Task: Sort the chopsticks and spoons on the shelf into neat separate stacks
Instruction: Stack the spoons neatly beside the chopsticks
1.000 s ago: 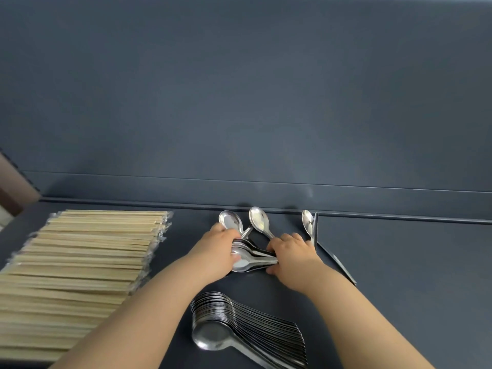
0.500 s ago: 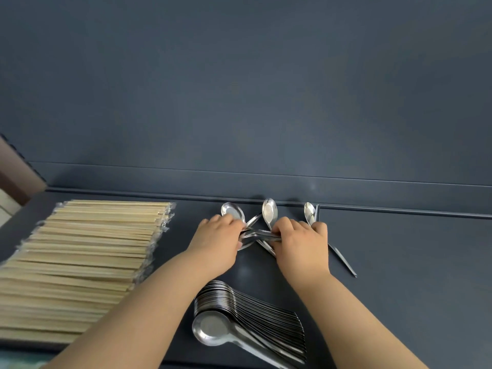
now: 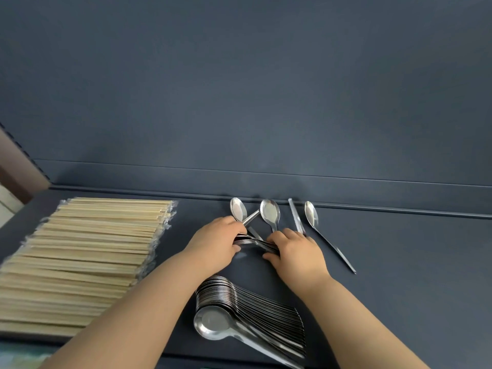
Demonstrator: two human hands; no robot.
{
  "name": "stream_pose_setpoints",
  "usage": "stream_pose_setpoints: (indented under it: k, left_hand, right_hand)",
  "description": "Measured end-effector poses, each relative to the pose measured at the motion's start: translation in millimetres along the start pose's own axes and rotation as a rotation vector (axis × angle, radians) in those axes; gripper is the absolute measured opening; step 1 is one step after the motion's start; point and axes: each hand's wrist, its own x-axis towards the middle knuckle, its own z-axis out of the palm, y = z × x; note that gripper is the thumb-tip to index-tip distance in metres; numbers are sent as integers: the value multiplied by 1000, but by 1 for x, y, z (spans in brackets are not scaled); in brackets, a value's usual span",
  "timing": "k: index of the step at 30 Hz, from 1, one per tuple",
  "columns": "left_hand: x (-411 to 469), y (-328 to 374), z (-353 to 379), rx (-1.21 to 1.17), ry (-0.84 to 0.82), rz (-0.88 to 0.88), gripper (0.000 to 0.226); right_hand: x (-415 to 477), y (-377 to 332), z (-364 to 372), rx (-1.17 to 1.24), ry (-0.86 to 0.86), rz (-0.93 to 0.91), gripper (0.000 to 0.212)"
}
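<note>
Spoons (image 3: 254, 242) bridge left hand (image 3: 215, 243) and right hand (image 3: 295, 251).

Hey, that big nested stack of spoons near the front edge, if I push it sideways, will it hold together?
Probably not as one block: the nested spoon stack already fans out at a lean, so a push may shear it. The polished steel looks slippery, and that many spoons likely feel heavy together.

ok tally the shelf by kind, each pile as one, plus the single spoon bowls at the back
chopstick pile: 1
nested spoon stack: 1
spoon bundle being held: 1
single spoon bowls at the back: 3
total: 6
</note>
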Motion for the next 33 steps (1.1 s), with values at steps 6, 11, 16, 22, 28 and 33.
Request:
stream_pose_setpoints:
  k: [6,11,16,22,28,33]
  left_hand:
    - [-2,-1,-8,-80,-58,-64,37]
    - [-3,-2,-7,-165,19,-57,30]
    - [1,0,-11,-260,170,-6,34]
    - [11,13,-15,-344,69,23,35]
    - [18,26,-13,-467,-3,32,28]
    - [30,17,-20,-468,-74,25,40]
  right_hand:
    - [-2,2,-1,-9,7,12,34]
    - [-3,-2,-1,12,121,23,30]
    - [-8,-3,-13,41,64,93,33]
    - [-16,7,-29,-7,84,142,34]
    - [-23,14,-40,-2,51,216,33]
    - [-26,30,-43,122,22,358,30]
